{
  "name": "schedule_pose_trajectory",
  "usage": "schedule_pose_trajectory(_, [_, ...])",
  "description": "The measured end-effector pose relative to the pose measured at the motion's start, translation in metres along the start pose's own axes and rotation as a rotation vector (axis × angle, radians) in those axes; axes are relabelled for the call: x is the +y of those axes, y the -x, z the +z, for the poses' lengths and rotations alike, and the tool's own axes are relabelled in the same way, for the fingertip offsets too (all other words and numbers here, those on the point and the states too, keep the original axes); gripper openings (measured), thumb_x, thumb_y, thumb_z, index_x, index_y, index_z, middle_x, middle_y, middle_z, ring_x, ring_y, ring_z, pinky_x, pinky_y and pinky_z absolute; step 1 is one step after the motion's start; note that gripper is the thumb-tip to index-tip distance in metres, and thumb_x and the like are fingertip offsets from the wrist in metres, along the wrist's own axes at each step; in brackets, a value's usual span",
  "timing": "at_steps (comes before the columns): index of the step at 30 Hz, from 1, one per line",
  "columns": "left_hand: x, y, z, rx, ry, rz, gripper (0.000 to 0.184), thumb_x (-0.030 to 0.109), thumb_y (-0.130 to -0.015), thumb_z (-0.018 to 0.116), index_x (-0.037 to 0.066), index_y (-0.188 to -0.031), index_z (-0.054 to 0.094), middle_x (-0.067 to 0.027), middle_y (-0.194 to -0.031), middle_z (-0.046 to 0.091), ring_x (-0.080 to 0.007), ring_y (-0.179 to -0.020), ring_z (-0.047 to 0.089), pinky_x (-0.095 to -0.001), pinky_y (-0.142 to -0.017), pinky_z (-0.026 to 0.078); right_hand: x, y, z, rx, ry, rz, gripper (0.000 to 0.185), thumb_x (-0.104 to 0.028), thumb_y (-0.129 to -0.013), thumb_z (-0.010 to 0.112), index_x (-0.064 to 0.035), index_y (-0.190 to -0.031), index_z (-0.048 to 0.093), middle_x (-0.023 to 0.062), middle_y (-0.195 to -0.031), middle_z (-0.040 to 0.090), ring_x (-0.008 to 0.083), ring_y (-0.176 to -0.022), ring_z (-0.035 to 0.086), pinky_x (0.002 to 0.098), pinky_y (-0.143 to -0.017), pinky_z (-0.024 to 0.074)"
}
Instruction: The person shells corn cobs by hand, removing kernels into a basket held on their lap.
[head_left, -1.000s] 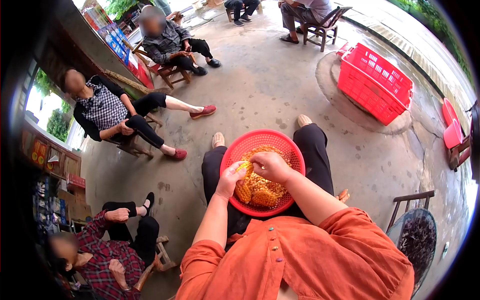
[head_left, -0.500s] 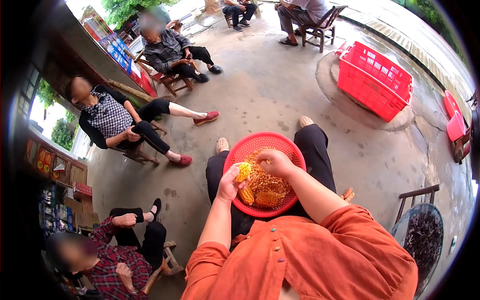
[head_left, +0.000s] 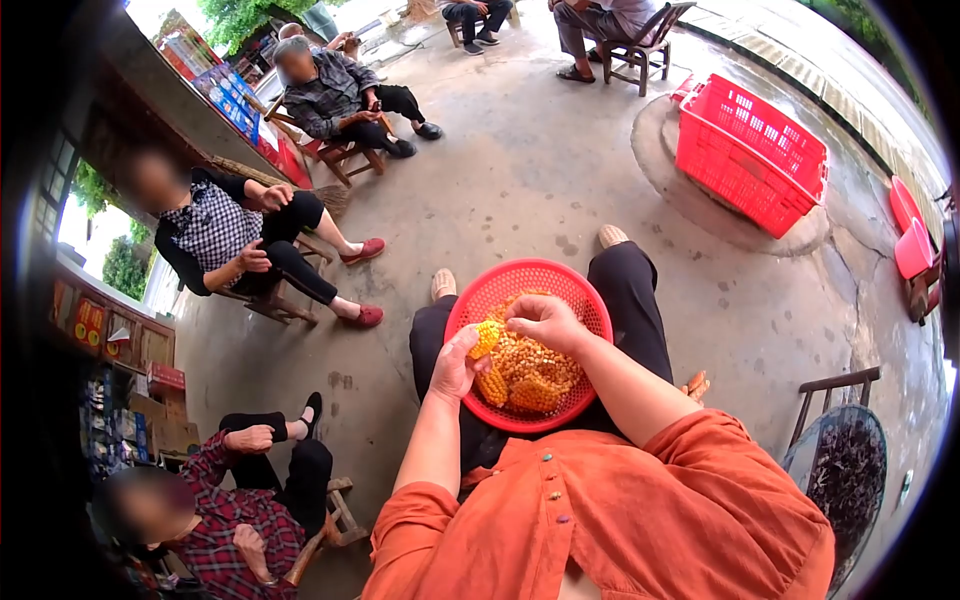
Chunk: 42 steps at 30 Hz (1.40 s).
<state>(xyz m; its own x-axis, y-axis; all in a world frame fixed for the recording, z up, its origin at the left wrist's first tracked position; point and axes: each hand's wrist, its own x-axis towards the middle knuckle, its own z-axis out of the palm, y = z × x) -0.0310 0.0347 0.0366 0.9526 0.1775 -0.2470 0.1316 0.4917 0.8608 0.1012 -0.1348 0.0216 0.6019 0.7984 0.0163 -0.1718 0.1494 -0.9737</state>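
A red plastic basket (head_left: 603,312) rests on my lap, with loose corn kernels (head_left: 530,358) spread inside. My left hand (head_left: 456,368) is closed around a yellow corn cob (head_left: 487,338) over the basket's left side. My right hand (head_left: 545,323) is above the kernels, its bent fingertips right beside the cob's upper end. Whether those fingers pinch a kernel or touch the cob, I cannot tell. Below my left hand another corn cob (head_left: 492,386) lies against the basket wall. More corn (head_left: 540,396) sits low in the basket.
People sit on low chairs to the left and at the back. A red crate (head_left: 750,160) stands on the concrete floor at the far right. Pink basins (head_left: 912,250) are at the right edge. A chair with a round blue-rimmed tray (head_left: 845,480) stands near right.
My right hand has come slightly left, closer to the cob in my left hand. The person in the checked top has raised a hand and drawn a foot back.
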Motion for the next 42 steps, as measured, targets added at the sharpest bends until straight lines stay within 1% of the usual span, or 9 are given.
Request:
schedule_pose_trajectory(6, [-0.002,0.000,0.004,0.040,-0.052,0.020,0.040,0.040,-0.093,0.056,0.004,-0.111,0.060,-0.0096,-0.085,0.064,-0.0113,-0.055,0.047,-0.0240,-0.054,0.040,0.005,0.001,0.009,-0.035,-0.003,-0.060,0.012,-0.008,-0.089,0.067,-0.0029,-0.099,0.063,-0.0006,-0.090,0.064,0.0074,-0.086,0.060,0.0242,-0.079,0.0505])
schedule_pose_trajectory(11, [-0.002,0.000,0.004,0.038,-0.078,0.012,0.041,0.042,-0.093,0.057,0.004,-0.110,0.060,-0.0087,-0.084,0.064,-0.0106,-0.053,0.047,-0.0228,-0.052,0.040,0.006,0.002,0.013,0.017,0.074,-0.163,0.008,-0.007,-0.088,0.067,-0.0034,-0.094,0.063,-0.0016,-0.083,0.060,0.0066,-0.079,0.057,0.0238,-0.073,0.0493])
schedule_pose_trajectory(19, [-0.016,-0.001,-0.006,0.005,-0.225,0.116,0.033,0.038,-0.097,0.055,0.009,-0.112,0.060,0.0016,-0.085,0.059,-0.0063,-0.060,0.048,-0.0202,-0.052,0.039,0.002,0.005,0.009,0.030,0.472,-0.156,0.017,-0.010,-0.086,0.067,-0.0025,-0.101,0.065,0.0036,-0.087,0.064,0.0110,-0.081,0.060,0.0283,-0.074,0.0506])
schedule_pose_trajectory(20, [-0.016,-0.002,-0.009,-0.035,-0.243,0.110,0.032,0.037,-0.098,0.054,0.009,-0.112,0.060,0.0023,-0.085,0.058,-0.0058,-0.061,0.048,-0.0200,-0.053,0.040,0.001,0.006,0.008,0.016,0.481,-0.147,0.022,-0.013,-0.085,0.067,-0.0024,-0.104,0.065,0.0074,-0.086,0.066,0.0143,-0.079,0.062,0.0302,-0.073,0.0515])
schedule_pose_trajectory(24, [-0.010,0.000,0.000,-0.016,-0.205,0.054,0.031,0.034,-0.098,0.055,0.007,-0.113,0.059,0.0030,-0.090,0.059,-0.0040,-0.066,0.050,-0.0193,-0.053,0.040,-0.006,0.010,0.009,-0.054,0.464,-0.091,0.021,-0.007,-0.087,0.063,-0.0001,-0.108,0.062,0.0034,-0.089,0.065,0.0109,-0.081,0.060,0.0274,-0.075,0.0502])
schedule_pose_trajectory(28, [-0.011,0.000,-0.001,-0.002,-0.260,0.017,0.034,0.035,-0.098,0.056,0.006,-0.114,0.060,0.0034,-0.092,0.060,-0.0028,-0.067,0.051,-0.0181,-0.053,0.039,-0.013,0.012,0.011,-0.075,0.498,-0.068,0.021,-0.006,-0.087,0.062,0.0004,-0.107,0.061,0.0051,-0.089,0.066,0.0114,-0.081,0.060,0.0278,-0.074,0.0501])
schedule_pose_trajectory(35, [-0.011,0.001,0.002,-0.025,-0.348,0.043,0.033,0.035,-0.096,0.059,0.007,-0.113,0.062,0.0054,-0.079,0.057,-0.0030,-0.060,0.049,-0.0188,-0.052,0.040,-0.012,0.012,0.010,-0.053,0.610,-0.108,0.020,-0.005,-0.084,0.058,0.0000,-0.103,0.061,0.0063,-0.081,0.064,0.0121,-0.073,0.058,0.0273,-0.067,0.0486])
schedule_pose_trajectory(41, [-0.015,-0.001,0.003,0.001,-0.390,0.057,0.033,0.036,-0.096,0.059,0.007,-0.112,0.062,0.0055,-0.074,0.054,-0.0029,-0.056,0.046,-0.0192,-0.051,0.039,-0.014,0.014,0.015,0.041,0.716,-0.189,0.018,-0.007,-0.083,0.060,-0.0022,-0.099,0.064,0.0121,-0.076,0.065,0.0192,-0.068,0.062,0.0315,-0.064,0.0501])
schedule_pose_trajectory(42, [-0.016,-0.001,0.003,-0.003,-0.393,0.063,0.034,0.036,-0.096,0.059,0.007,-0.112,0.061,0.0053,-0.074,0.053,-0.0030,-0.055,0.044,-0.0195,-0.050,0.038,-0.016,0.014,0.015,0.053,0.743,-0.209,0.016,-0.009,-0.082,0.060,-0.0029,-0.097,0.064,0.0154,-0.077,0.064,0.0261,-0.070,0.063,0.0355,-0.065,0.0506])
